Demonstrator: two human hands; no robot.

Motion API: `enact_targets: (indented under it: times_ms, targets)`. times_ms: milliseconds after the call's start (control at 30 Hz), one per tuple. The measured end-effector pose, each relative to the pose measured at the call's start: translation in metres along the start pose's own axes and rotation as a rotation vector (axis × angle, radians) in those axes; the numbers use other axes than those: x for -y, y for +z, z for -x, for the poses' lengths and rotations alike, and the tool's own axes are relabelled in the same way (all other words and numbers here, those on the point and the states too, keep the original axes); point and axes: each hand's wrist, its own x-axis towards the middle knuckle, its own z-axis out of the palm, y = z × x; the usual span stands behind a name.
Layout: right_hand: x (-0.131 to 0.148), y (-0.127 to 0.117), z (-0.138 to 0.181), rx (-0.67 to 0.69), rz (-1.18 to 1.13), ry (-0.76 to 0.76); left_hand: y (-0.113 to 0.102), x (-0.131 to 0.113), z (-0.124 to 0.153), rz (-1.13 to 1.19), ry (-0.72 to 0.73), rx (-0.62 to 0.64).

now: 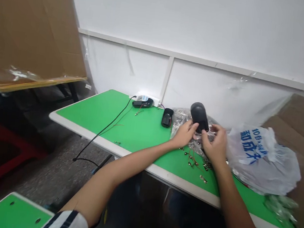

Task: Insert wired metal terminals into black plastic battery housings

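In the head view, a rounded black shell (pixel 199 115) sits right of centre, raised above the green bench (pixel 92 111) and tilted with its broad end up. The left hand (pixel 184 134) grips its lower left edge between thumb and fingers; the right hand (pixel 217 142) has its thumb and fingers pinched on the lower right corner.

Behind and below the hands lies a crumpled clear bag (pixel 179 117). Small metal pieces with thin wires (pixel 192 159) are scattered beneath, toward the bench's front edge. Just left of the clear bag stands a black casing (pixel 167 119), and farther left, near the wall, a dark elongated casing (pixel 139 103) lies against a white power strip (pixel 156 101). A black cable (pixel 112 121) runs from there down to the lower left. At the right of the frame rests a white plastic bag (pixel 277 172) with blue writing.
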Motion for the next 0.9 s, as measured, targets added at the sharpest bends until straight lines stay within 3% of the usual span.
enact_targets:
  times_ms: [167,333,667,900]
  targets:
    - [0.006,-0.007,-0.003,0.156,-0.046,-0.165,-0.006,-0.007,-0.004,-0.014,0.003,-0.064]
    - [0.007,-0.006,-0.004,0.170,-0.001,-0.159,-0.013,-0.010,-0.006,-0.184,0.106,-0.143]
    - [0.006,-0.004,-0.004,0.245,0.010,-0.132,-0.019,-0.016,-0.006,-0.350,0.159,-0.111]
    - [0.005,-0.003,-0.005,0.316,-0.040,-0.197,-0.021,-0.014,-0.008,-0.429,0.169,-0.088]
